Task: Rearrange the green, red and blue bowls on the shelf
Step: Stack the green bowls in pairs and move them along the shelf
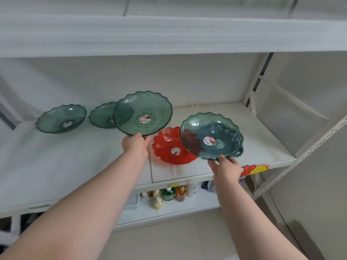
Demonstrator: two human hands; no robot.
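My left hand [135, 145] grips the near rim of a clear green scalloped bowl [142, 113] and holds it tilted above the white shelf [75, 162]. My right hand [226, 167] grips the near rim of another green bowl [210, 135], also tilted and raised. Through and behind that one shows a blue bowl [239, 151] resting on the shelf. A red bowl [171, 147] lies on the shelf between my hands, partly covered by the right-hand bowl. Two more green bowls [61, 119] [102, 116] sit at the back left.
An upper shelf board [169, 34] hangs close overhead. White metal uprights [257, 77] and braces frame the right side. The lower shelf holds several bottles [169, 194]. A red and yellow sticker [255, 168] marks the shelf's front edge.
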